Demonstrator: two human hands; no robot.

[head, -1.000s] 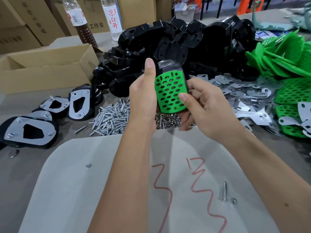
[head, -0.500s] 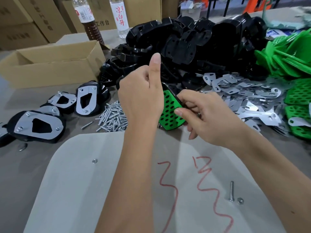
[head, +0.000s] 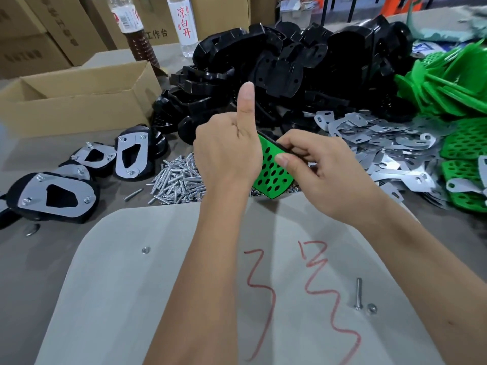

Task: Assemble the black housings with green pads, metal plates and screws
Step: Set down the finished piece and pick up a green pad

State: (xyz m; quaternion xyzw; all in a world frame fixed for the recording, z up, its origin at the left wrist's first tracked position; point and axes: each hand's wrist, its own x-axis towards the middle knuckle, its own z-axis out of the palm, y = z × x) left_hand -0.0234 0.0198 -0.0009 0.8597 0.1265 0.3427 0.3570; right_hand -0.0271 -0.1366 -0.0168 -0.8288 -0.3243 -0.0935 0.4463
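A green perforated pad (head: 272, 175) set in a black housing is held between both hands, just above the far edge of the grey work mat (head: 163, 285). My left hand (head: 228, 156) grips its left side with the thumb pointing straight up. My right hand (head: 320, 169) pinches its upper right edge with thumb and fingers. Behind them lie a heap of black housings (head: 284, 61), a pile of screws (head: 179, 180), loose metal plates (head: 382, 151) and green pads (head: 453, 83) at the right.
Several finished housings with metal plates (head: 56, 196) lie at the left. An open cardboard box (head: 76, 101) and two bottles (head: 184, 25) stand behind. A loose screw and nut (head: 359, 296) and another nut (head: 145, 250) lie on the mat.
Both hands have lowered the housing with the green pad from chest height to just above the mat's far edge and tilted it. The left thumb has lifted off and points up.
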